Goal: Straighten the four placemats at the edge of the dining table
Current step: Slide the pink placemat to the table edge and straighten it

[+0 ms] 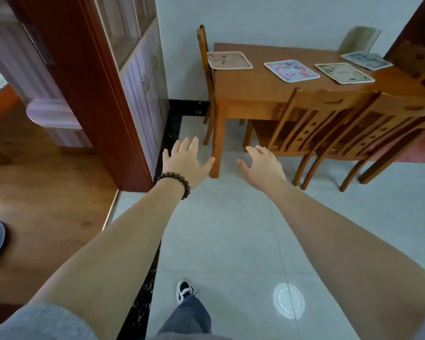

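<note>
Reaching forward over pale glossy floor tiles [231,229], the left hand [185,163] and right hand [264,166] hover with fingers spread, holding nothing, well short of the wooden bench [250,87]. Four rounded-corner placemats lie askew along its far side: a beige mat [229,60] overhanging the left end, a pink floral mat [291,70], a cream mat [344,73] and a blurred, perhaps bluish mat [367,60]. Slatted wooden chairs [329,123] stand at the near edge.

Four placemats [292,67] in a row on the table [250,89]
</note>
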The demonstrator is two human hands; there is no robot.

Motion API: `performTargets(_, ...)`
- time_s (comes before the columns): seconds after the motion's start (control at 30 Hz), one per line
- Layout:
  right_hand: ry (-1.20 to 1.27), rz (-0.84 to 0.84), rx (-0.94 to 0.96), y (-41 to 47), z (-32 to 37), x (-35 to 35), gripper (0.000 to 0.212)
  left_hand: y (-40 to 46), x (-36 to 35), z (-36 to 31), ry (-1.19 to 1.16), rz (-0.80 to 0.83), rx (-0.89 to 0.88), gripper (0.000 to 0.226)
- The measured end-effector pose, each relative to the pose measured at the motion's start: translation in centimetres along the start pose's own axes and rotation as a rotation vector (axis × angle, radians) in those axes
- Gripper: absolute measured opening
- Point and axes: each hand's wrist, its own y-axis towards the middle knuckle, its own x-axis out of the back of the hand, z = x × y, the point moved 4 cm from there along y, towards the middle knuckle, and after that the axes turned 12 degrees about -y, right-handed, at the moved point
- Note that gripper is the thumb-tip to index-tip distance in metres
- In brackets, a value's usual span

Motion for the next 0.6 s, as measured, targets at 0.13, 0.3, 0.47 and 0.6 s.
performTargets(0.13, 0.022, 0.015, -0.024, 8.7, 3.1, 0.7, 0.06, 8.0, 1.3, 3.8, -0.008, 0.002, 0.026, 0.08)
performTargets(0.3, 0.033, 0.021, -0.007, 17.8, 6.3, 1.2, 0.059, 17.1, 2.4, 7.0, 0.01, 0.009, 0.001, 0.079)
performTargets(0.47, 0.038, 0.015, -0.017, 25.2, 7.0, 1.1, 0.058, 24.7, 2.1, 8.4, 0.01, 0.026, -0.007, 0.079)
performTargets(0.6, 0.046, -0.006, -0.028, 32.1, 6.9, 0.2, 0.057, 31.3, 1.0, 9.6, 0.026, 0.026, -0.006, 0.079)
